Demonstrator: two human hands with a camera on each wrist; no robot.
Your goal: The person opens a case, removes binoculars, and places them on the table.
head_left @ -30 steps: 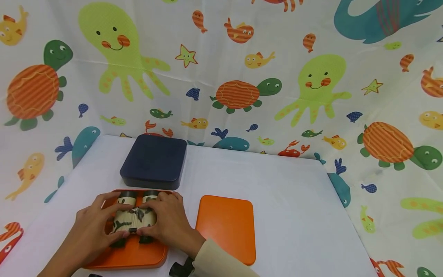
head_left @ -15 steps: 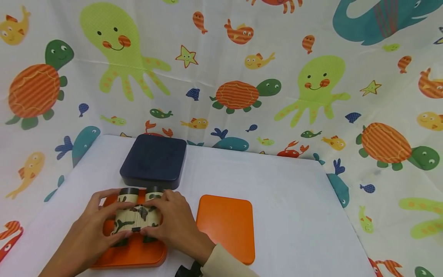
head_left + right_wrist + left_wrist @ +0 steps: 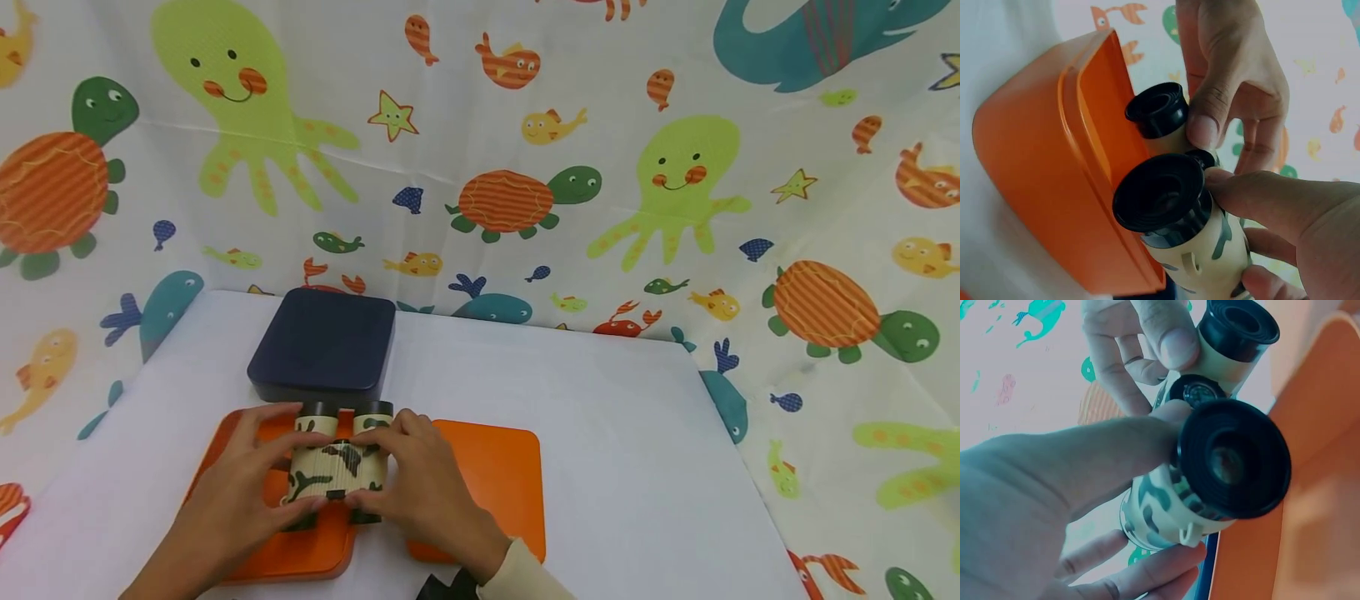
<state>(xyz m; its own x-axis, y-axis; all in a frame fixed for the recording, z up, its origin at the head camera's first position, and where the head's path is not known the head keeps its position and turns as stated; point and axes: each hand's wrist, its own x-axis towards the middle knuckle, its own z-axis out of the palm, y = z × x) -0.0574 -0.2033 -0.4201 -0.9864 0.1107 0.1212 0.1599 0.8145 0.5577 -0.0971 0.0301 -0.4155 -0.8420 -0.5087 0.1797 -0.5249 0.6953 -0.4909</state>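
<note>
Both hands hold a pair of camouflage binoculars [image 3: 337, 467] with black eyepieces, a little above the right part of an open orange box [image 3: 247, 562]. My left hand [image 3: 251, 487] grips the left barrel, with the thumb by the near eyepiece [image 3: 1232, 459]. On the other barrel my right hand [image 3: 423, 483] curls its fingers, thumb against the eyepiece end [image 3: 1163, 194]. The box's inner wall [image 3: 1054, 169] lies just beside the eyepieces.
A flat orange lid [image 3: 498, 475] lies right of the box, partly under my right hand. A dark navy square box [image 3: 322, 346] stands just behind the binoculars. The white table [image 3: 615, 450] is backed by a sea-animal printed cloth [image 3: 525, 125].
The binoculars have risen out of the orange box and shifted right, carried by both hands. The lid and the navy box have stayed where they were.
</note>
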